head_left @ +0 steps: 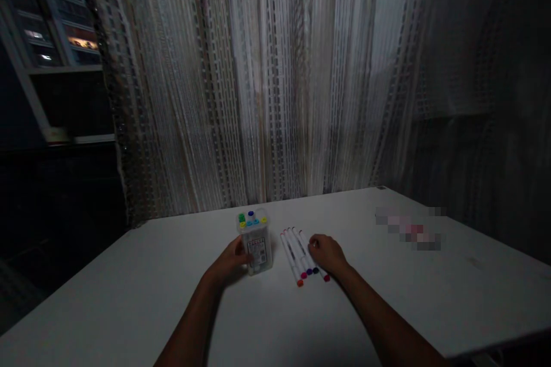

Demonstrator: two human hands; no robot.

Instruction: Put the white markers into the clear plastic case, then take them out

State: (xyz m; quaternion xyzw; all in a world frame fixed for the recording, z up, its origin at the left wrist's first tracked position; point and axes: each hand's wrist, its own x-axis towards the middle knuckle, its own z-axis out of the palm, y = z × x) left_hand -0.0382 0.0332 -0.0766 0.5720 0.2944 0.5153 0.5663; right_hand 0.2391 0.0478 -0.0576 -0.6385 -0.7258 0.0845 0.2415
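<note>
My left hand (232, 258) is wrapped round the left side of a clear plastic marker case (258, 249). The case stands upright on the white table and has a printed label on its front. Green, blue and yellow marker caps (256, 222) show at its top. To its right, several white markers (295, 255) lie side by side, their orange, pink, purple, black and red caps towards me. My right hand (328, 252) rests at the right end of this row, fingers curled over the middle of the red-capped marker (322, 272); its fingertips are partly hidden.
The white table (172, 281) spreads out on both sides of the hands. A pixelated pinkish item (407, 228) lies towards its right side. Behind the table hangs a string curtain (267, 97), with a window (64, 57) at the left. The room is dim.
</note>
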